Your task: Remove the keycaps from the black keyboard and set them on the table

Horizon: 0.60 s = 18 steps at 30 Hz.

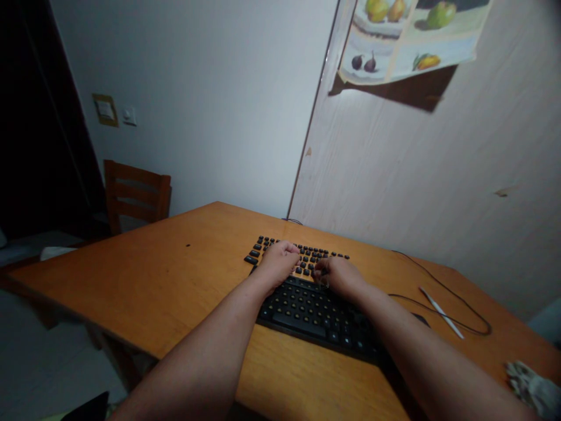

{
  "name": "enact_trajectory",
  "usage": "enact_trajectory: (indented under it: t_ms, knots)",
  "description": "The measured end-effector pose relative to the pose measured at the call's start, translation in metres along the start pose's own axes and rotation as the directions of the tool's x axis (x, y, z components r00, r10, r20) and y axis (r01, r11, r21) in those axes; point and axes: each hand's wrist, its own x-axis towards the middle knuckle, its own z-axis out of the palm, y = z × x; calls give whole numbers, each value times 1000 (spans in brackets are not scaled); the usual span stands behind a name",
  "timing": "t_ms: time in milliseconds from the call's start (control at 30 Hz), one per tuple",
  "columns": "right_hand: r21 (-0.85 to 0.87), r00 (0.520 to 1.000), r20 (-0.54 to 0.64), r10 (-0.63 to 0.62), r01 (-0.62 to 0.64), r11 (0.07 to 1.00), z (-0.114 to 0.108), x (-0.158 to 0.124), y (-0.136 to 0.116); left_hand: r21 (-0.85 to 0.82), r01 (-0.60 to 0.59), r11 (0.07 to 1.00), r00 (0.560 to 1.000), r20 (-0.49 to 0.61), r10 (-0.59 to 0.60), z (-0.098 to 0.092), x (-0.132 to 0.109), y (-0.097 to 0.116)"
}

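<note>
A black keyboard (302,323) lies on the wooden table with many of its keycaps off, so small pale key posts show across its middle. Its space bar and several front-row keys are still on. Behind it, loose black keycaps (254,253) are laid out in rows. My left hand (279,263) is closed over these rows at the keyboard's back edge, fingertips pinched together. Just to its right, my right hand (342,276) has its fingers curled down by the nearest keycaps. Anything between the fingers of either hand is too small or hidden to make out.
The wooden table (131,275) reaches back to the wall. To the right lie a white pen-like stick (440,311), a looping dark cable (475,310) and a crumpled cloth (532,386). A wooden chair (137,193) stands at the far left.
</note>
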Motion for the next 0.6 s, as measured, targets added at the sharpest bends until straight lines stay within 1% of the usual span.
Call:
enact_trajectory:
  t_ms: [100, 167, 233, 300, 333, 367, 433, 500, 533, 600]
  knots:
    - [79, 998, -64, -14, 19, 997, -5, -3, 8, -7, -6, 1000, 1000, -2, 6, 0, 1, -1]
    - [196, 990, -130, -52, 78, 977, -11, -10, 14, -2, -9, 1000, 1000, 0, 9, 1, 1, -1]
    - [327, 976, -205, -77, 143, 934, -16, -20, 17, 12, -6, 1000, 1000, 1, 6, 1, 1, -1]
    - [460, 963, -267, -34, 158, 874, -22, -35, 15, 34, -8, 999, 1000, 3, 8, 1, 1, -1]
    - [544, 965, -262, 23, 128, 829, -24, -43, 14, 48, -12, 999, 1000, 6, 11, 1, 1, -1]
    - [625, 970, -233, 71, 94, 775, -25, -51, 11, 66, -18, 998, 1000, 10, 17, 1, 1, -1]
    - [759, 984, -137, 113, 31, 650, -27, -66, 7, 107, -34, 994, 999, 18, 33, 1, 1, -3]
    - [836, 996, -15, 83, -33, 547, -27, -79, 5, 145, -51, 988, 998, 27, 48, 0, 1, -4]
    - [857, 998, 35, 48, -55, 513, -27, -83, 5, 160, -59, 985, 998, 33, 54, 0, 1, -5]
    - [873, 995, 91, -30, -65, 483, -26, -90, 5, 179, -74, 981, 997, 46, 67, 0, 1, -6]
